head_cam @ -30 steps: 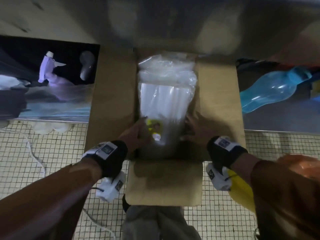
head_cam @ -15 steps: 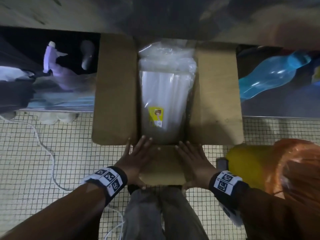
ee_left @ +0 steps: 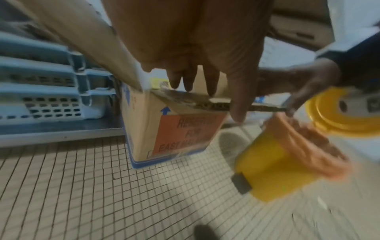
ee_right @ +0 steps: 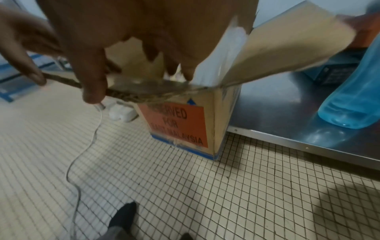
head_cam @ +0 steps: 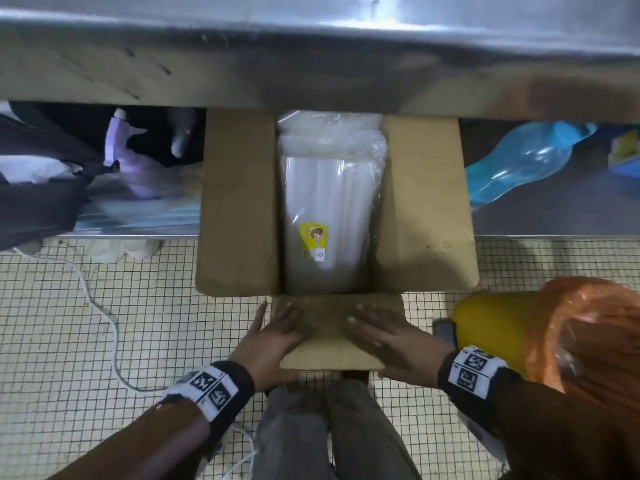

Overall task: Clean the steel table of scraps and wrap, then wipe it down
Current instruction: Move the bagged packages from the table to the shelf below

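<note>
An open cardboard box (head_cam: 239, 202) stands on the tiled floor, half under the steel table (head_cam: 311, 46). Inside lies a plastic-wrapped pack of white pieces (head_cam: 329, 209) with a yellow label. My left hand (head_cam: 273, 334) and right hand (head_cam: 391, 337) both hold the near flap (head_cam: 329, 327), fingers flat on top. In the left wrist view my left hand's (ee_left: 195, 56) thumb hooks under the flap's edge (ee_left: 185, 97). My right hand (ee_right: 144, 40) has its thumb under the edge too. An orange label (ee_right: 176, 123) is on the box front.
A yellow bin (head_cam: 491, 327) lined with an orange bag (head_cam: 588, 334) stands close at the right. A blue bottle (head_cam: 519, 161) lies on the low steel shelf (head_cam: 554, 223). A spray bottle (head_cam: 117, 143) and a grey crate (ee_left: 51, 97) are left of the box. A white cable (head_cam: 100, 313) trails across the floor.
Both hands have come out of the box, where they touched the wrapped pack, and now hold the near flap. The pack stays in the box.
</note>
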Demonstrator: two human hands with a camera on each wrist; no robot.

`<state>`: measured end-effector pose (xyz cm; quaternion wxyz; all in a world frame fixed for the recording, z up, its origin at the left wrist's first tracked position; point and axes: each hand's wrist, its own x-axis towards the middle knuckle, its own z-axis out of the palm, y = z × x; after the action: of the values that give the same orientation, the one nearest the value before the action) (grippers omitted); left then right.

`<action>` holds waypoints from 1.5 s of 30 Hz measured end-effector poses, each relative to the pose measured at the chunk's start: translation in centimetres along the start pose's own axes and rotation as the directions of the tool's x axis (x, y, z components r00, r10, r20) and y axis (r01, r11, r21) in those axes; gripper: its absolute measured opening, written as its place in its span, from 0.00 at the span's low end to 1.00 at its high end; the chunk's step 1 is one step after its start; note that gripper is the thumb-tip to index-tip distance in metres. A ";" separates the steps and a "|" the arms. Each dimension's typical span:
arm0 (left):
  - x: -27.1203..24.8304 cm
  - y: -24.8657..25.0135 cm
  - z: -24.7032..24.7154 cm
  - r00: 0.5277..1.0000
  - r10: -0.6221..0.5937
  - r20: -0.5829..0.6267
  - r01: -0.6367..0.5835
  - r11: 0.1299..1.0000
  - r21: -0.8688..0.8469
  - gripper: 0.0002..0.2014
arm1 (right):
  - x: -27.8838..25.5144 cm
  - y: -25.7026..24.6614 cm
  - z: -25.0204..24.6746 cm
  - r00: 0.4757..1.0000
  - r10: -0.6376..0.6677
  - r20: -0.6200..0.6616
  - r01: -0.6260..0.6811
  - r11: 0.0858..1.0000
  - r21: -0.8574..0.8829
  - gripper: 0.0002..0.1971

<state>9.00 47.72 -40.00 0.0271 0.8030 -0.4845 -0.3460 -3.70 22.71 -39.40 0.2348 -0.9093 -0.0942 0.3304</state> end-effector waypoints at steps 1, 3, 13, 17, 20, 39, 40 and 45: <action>-0.5 -0.1 -0.5 0.999 -0.029 -0.012 0.027 0.987 -0.159 0.38 | -0.6 -0.1 -0.9 1.000 -0.015 0.025 0.014 0.998 0.067 0.52; -1.1 -0.6 -1.3 0.996 -0.087 -0.027 0.071 0.922 -0.381 0.36 | -1.6 -0.4 -2.6 1.000 -0.013 0.002 0.013 0.989 0.146 0.42; 1.7 -0.9 -4.9 0.832 -0.465 -0.301 0.059 0.614 -0.787 0.15 | 1.5 2.0 -6.3 0.889 0.182 -0.419 0.022 0.900 0.436 0.32; 5.1 -1.8 -3.4 0.746 -0.520 -0.416 0.083 0.693 -0.716 0.37 | 4.6 3.4 -5.4 0.772 0.106 -0.627 -0.179 0.982 -0.055 0.33; 6.0 -3.1 -0.6 0.794 -0.423 -0.438 0.185 0.853 -0.488 0.53 | 6.3 4.7 -3.0 0.814 0.194 -0.547 -0.351 0.916 -0.197 0.46; 7.5 -5.8 1.6 0.770 -0.309 -0.559 0.267 0.951 -0.158 0.47 | 7.5 9.1 -0.2 0.875 0.285 -0.391 -0.402 0.877 -0.261 0.41; 8.0 -6.2 1.1 0.767 -0.299 -0.568 0.259 0.954 -0.153 0.46 | 7.9 9.4 -0.8 0.871 0.277 -0.405 -0.403 0.875 -0.269 0.41; 11.6 -8.9 -2.1 0.754 -0.316 -0.576 0.264 0.948 -0.175 0.42 | 10.9 11.8 -4.5 0.864 0.249 -0.439 -0.394 0.876 -0.279 0.41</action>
<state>20.34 42.59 -47.92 0.1575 0.9341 -0.3058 -0.0952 7.71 14.31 -48.20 0.0191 -0.9864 0.0513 0.1551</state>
